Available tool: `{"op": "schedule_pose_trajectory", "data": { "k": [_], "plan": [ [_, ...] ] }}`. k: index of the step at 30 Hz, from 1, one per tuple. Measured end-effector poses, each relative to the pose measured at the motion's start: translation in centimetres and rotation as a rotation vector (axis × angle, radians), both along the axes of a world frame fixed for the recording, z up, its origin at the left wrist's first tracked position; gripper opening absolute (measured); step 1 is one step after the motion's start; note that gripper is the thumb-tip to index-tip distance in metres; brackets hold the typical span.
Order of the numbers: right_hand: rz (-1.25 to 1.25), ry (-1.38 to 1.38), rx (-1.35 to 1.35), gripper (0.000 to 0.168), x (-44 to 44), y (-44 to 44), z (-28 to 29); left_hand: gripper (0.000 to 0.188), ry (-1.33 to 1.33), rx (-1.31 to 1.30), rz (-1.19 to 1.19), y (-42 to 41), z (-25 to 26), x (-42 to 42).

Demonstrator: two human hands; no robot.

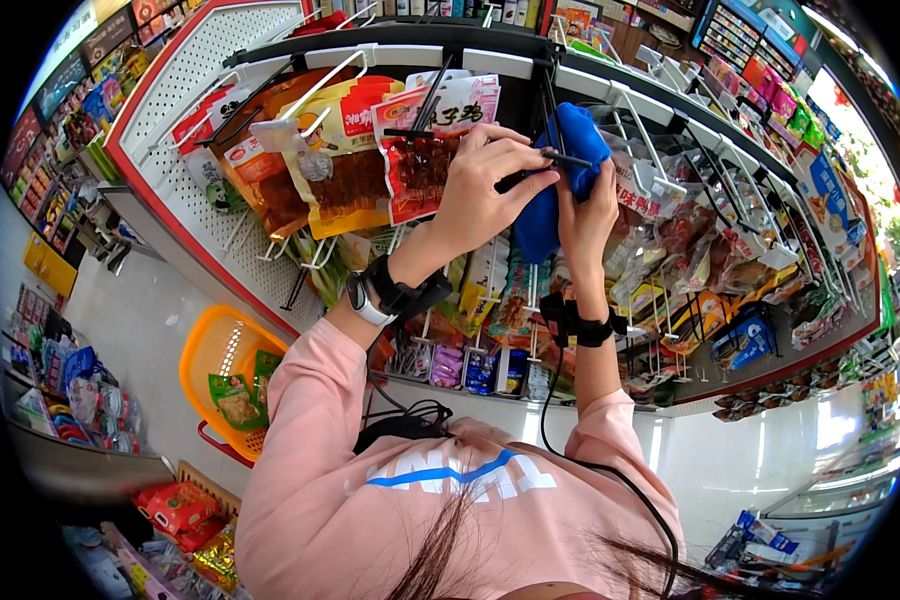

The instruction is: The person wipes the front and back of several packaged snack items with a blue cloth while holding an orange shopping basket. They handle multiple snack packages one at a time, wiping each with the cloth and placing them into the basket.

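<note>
A blue cloth is bunched around a black metal display hook on the snack rack, and its lower part hangs down. My right hand grips this cloth from the near side. At the hook's front, my left hand pinches one end of the short black crossbar between thumb and fingertips. Just left of that hand hangs a red and white snack packet. A yellow packet of brown food hangs beside it. Part of the hook is hidden by the cloth.
White hooks jut out to the right, above clear vacuum packs. An orange shopping basket with green packets stands low on the left. A black cable runs down from my right wrist.
</note>
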State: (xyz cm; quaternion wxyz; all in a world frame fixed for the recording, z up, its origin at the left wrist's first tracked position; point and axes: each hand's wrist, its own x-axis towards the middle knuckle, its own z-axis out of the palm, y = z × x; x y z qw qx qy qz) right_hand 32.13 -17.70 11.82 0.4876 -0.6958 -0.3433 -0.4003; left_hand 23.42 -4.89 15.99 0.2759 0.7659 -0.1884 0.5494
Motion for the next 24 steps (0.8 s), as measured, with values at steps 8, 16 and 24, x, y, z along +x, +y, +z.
{"op": "schedule_pose_trajectory", "data": {
  "k": [8, 16, 24],
  "plan": [
    [0.140, 0.017, 0.003, 0.037, -1.8, -0.6, 0.2, 0.014, -0.039, 0.020, -0.028, 0.7, 0.1, 1.1],
    [0.204, 0.064, -0.005, 0.050, 3.2, 1.2, -0.2, 0.012, -0.040, 0.026, -0.083, 0.7, 0.1, 1.5],
    [0.093, 0.045, -0.092, 0.039, 8.8, 4.4, 1.7, 0.013, -0.055, -0.010, -0.128, 0.6, -0.3, 1.8]
  ]
}}
